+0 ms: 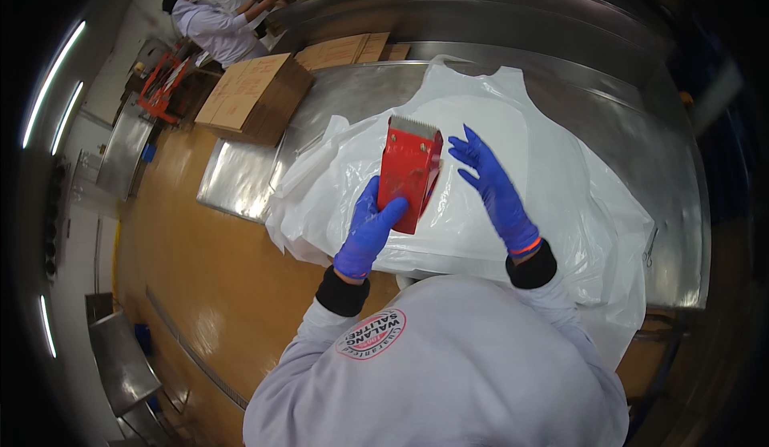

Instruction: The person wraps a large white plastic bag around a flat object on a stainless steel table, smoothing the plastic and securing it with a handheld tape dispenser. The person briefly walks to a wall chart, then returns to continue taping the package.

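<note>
In my blue-gloved left hand is a red tape dispenser with a serrated metal edge. My thumb lies across its lower part, and the toothed edge points away from me. To its right, my blue-gloved right hand is raised with the fingers apart and nothing in them. Both hands are over white plastic sheeting, which lies wrinkled across the table and hangs over its near edge. The left fingers behind the dispenser are mostly hidden.
The sheeting covers much of a stainless steel table. Scissors lie by its right edge. Flattened cardboard boxes are stacked at the left end, with more flat cardboard behind. A co-worker handles cardboard at upper left.
</note>
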The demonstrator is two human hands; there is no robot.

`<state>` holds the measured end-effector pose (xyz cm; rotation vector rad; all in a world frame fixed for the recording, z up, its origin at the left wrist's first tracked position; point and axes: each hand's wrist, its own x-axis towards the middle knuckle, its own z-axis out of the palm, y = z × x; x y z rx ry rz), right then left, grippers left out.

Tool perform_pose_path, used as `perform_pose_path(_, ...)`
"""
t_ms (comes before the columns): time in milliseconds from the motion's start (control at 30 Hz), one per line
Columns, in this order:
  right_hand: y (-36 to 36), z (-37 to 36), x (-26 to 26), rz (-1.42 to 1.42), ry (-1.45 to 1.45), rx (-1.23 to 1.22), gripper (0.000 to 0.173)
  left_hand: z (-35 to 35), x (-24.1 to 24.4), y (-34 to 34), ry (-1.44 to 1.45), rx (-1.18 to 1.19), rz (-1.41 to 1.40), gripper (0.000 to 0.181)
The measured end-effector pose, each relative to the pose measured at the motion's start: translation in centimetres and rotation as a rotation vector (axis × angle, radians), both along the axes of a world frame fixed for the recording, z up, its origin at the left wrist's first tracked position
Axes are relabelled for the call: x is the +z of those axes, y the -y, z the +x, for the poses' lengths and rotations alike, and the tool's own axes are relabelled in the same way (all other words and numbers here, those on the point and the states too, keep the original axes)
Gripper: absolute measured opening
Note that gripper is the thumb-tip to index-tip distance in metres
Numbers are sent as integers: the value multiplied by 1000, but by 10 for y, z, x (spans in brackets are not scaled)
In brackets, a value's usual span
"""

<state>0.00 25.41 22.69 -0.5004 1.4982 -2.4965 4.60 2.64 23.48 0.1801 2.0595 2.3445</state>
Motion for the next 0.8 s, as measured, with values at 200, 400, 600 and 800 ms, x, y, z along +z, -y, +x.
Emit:
perform_pose_path(200, -23, -14, 38, 30, -130, 58, 47, 3, 5, 8, -494, -6, -643, 34)
perform_pose_path(400, -36, -1, 59, 155, -253, 201, 39, 7, 17, 5, -886, -47, -888, 38)
perform_pose_path(600, -38, 10, 52, 226, -383, 282, 34, 8, 19, 5, -899, -6, -948, 42)
perform_pose_path(800, -37, 13, 55, 288, -451, 138, 30, 14, 12, 8, -937, 43, -1020, 43)
